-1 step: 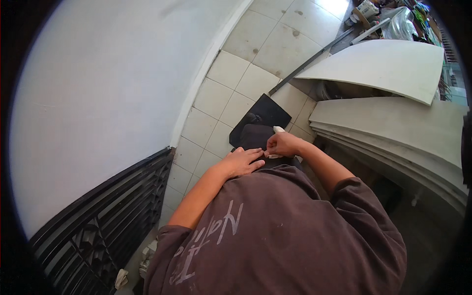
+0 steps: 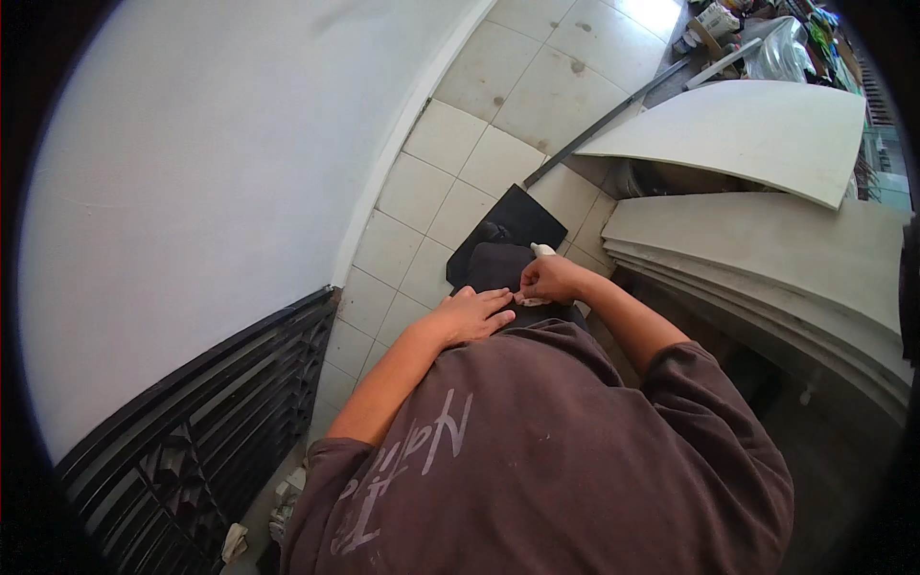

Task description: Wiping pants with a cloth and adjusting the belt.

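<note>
My left hand [image 2: 474, 314] lies flat on my dark trouser leg [image 2: 494, 266], fingers stretched toward my right hand and holding nothing that I can see. My right hand [image 2: 554, 280] is closed around a small white object [image 2: 540, 251]; a white tip pokes out above the fingers and a white bit shows below them. The fingertips of both hands almost meet. I cannot tell what the white object is. My brown sweatshirt [image 2: 537, 450] fills the lower part of the view.
A black flat board [image 2: 522, 213] lies on the pale tiled floor [image 2: 450, 134] just past my knee. Stacked white curved panels [image 2: 767, 240] stand to the right, a white wall [image 2: 192, 172] to the left, a black louvred grille [image 2: 192, 422] at lower left, and clutter at top right.
</note>
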Demonstrator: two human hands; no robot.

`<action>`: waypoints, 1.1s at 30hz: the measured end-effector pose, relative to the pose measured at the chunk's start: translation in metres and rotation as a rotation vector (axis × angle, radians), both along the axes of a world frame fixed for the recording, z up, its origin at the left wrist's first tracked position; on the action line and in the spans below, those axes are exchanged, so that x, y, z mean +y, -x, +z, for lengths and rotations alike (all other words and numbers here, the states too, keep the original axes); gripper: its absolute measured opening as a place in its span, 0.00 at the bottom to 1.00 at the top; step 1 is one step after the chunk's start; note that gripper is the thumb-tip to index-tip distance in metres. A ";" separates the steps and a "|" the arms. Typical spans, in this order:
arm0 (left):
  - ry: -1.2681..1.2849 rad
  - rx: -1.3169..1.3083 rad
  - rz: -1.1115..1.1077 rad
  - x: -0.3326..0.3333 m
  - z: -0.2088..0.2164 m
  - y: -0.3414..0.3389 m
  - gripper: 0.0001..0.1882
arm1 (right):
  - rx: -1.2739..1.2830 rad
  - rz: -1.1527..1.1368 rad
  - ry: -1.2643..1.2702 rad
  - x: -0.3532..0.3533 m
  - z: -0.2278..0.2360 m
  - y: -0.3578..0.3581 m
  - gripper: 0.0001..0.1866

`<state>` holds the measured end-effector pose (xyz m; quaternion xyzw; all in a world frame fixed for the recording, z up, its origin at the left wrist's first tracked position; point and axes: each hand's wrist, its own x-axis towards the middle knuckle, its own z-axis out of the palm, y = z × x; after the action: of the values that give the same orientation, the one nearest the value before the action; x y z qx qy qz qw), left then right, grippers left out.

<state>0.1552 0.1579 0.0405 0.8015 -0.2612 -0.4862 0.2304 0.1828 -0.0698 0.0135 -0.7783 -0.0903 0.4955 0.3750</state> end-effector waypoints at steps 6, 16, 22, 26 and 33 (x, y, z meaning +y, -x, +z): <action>-0.056 -0.033 0.039 -0.014 0.018 -0.020 0.28 | -0.242 0.140 0.383 -0.043 -0.064 -0.040 0.17; 0.250 -0.083 0.218 -0.019 0.029 -0.033 0.22 | -0.071 0.284 0.174 -0.027 -0.059 -0.076 0.31; 0.329 0.238 0.380 -0.010 0.045 -0.038 0.28 | -0.153 0.473 0.331 -0.084 -0.089 -0.110 0.31; 0.459 0.358 0.469 -0.012 0.044 -0.039 0.33 | 0.039 0.108 -0.022 -0.028 -0.027 -0.136 0.26; 0.435 0.444 0.401 -0.033 0.042 -0.061 0.34 | -0.194 0.478 0.146 -0.007 -0.053 -0.121 0.25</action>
<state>0.2163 0.1249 0.0822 0.6442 -0.1397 -0.5264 0.5370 0.3037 -0.0770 -0.0398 -0.8038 -0.2711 0.4982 0.1795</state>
